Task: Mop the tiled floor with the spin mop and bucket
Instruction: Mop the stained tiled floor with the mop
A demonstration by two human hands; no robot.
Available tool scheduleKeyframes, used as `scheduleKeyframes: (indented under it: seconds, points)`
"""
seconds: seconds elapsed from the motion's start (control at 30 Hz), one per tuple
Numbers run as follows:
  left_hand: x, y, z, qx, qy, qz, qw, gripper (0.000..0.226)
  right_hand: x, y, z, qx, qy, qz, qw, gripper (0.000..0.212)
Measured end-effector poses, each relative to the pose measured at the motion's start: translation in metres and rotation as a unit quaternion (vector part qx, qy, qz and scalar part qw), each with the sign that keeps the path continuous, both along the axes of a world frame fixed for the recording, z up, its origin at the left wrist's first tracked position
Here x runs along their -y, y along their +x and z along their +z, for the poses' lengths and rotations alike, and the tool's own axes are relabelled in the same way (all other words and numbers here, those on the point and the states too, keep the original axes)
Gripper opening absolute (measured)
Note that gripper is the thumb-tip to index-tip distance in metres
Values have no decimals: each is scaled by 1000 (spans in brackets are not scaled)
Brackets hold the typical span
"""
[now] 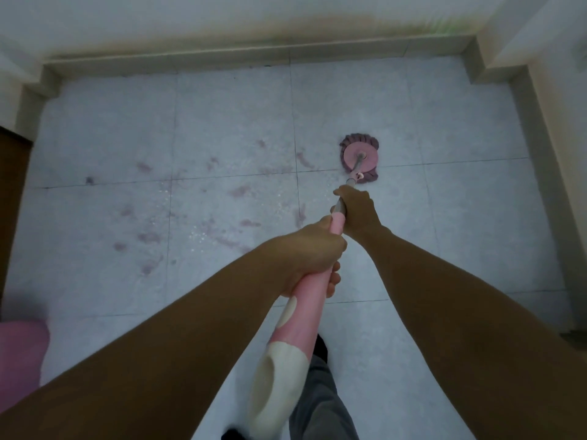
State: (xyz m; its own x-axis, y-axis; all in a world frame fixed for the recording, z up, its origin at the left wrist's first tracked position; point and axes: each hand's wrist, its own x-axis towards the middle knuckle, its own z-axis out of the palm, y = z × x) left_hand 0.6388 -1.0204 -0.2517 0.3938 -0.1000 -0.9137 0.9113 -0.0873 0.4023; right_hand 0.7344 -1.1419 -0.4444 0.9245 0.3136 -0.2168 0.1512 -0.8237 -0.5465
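Note:
The spin mop's round pink head (360,157) with its mauve fringe lies flat on the pale tiled floor (222,115), right of centre, beside a grout line. Its handle (309,292), pink with cream patches and a grey metal upper section, runs back toward me. My left hand (313,254) grips the pink part of the handle. My right hand (360,209) holds the grey part farther down, closer to the head. Purple-brown smears (152,236) mark the tiles left of the mop. The bucket cannot be identified.
A skirting board and white wall (254,52) close the far side, with a wall step at the right (521,100). A dark wooden edge (12,185) stands at the left. A blurred pink object (19,354) sits at lower left. My grey trouser leg (320,398) is below.

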Motion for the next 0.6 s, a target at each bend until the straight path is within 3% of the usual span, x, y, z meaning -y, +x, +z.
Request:
scheduleKeyframes:
  seconds: [0.17, 0.27, 0.47, 0.6]
  points:
    - [-31, -72, 33, -28, 15, 4, 999, 28, -39, -84, 30, -24, 28, 14, 999, 29]
    - [-49, -131, 58, -42, 15, -4, 999, 18, -60, -150, 54, -60, 29, 28, 997, 37]
    - [-82, -250, 97, -70, 44, -34, 996, 18, -95, -286, 96, -80, 36, 68, 994, 33]
    - [-96, -294, 102, -87, 56, -44, 994, 25, -107, -333, 114, -114, -16, 94, 989, 33]
